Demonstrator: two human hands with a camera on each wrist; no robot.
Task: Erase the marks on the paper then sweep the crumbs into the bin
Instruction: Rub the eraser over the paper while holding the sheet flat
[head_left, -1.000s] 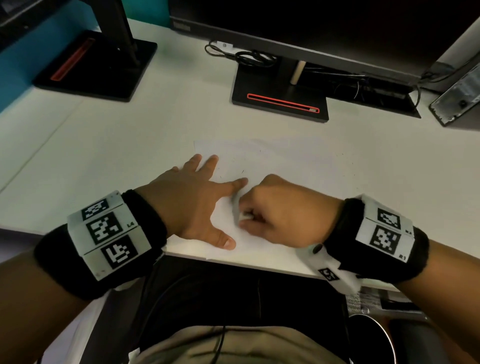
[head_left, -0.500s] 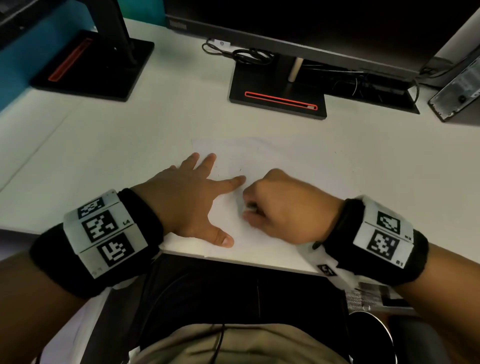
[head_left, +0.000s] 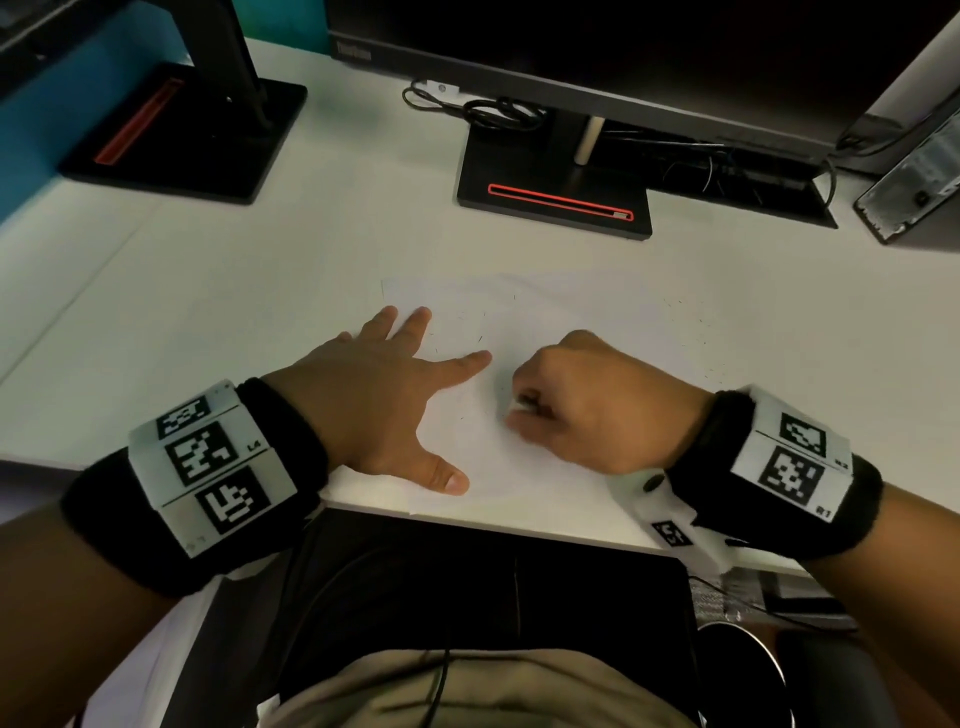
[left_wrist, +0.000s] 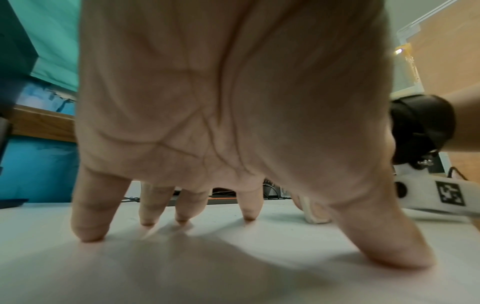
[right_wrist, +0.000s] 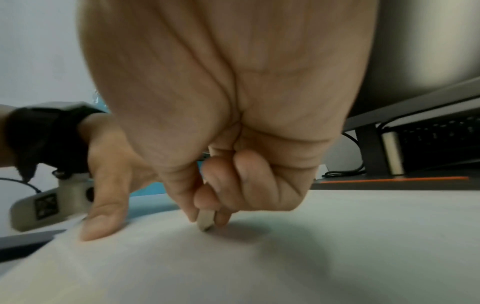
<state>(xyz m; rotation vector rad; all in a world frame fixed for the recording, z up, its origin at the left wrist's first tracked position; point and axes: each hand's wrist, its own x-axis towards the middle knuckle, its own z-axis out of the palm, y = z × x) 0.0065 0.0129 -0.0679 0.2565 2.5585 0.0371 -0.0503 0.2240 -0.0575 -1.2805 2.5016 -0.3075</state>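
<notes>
White eraser (right_wrist: 205, 219), pinched upright in the right hand (head_left: 597, 405) grip, tip on the paper (head_left: 519, 467); left hand (head_left: 384, 400), fingers spread flat, pins the sheet just beside; crumbs (head_left: 691, 322) scattered beyond.

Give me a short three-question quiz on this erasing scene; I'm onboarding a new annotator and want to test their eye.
1. True or false: the left hand lies with spread fingers on the white paper sheet.
2. What does the right hand pinch? A) a black pen B) a small pale eraser C) a brush
3. Fill in: dark eraser crumbs lie scattered on the white ___, beyond the right hand.

Key
1. True.
2. B; its tip touches the paper.
3. Desk.
</notes>
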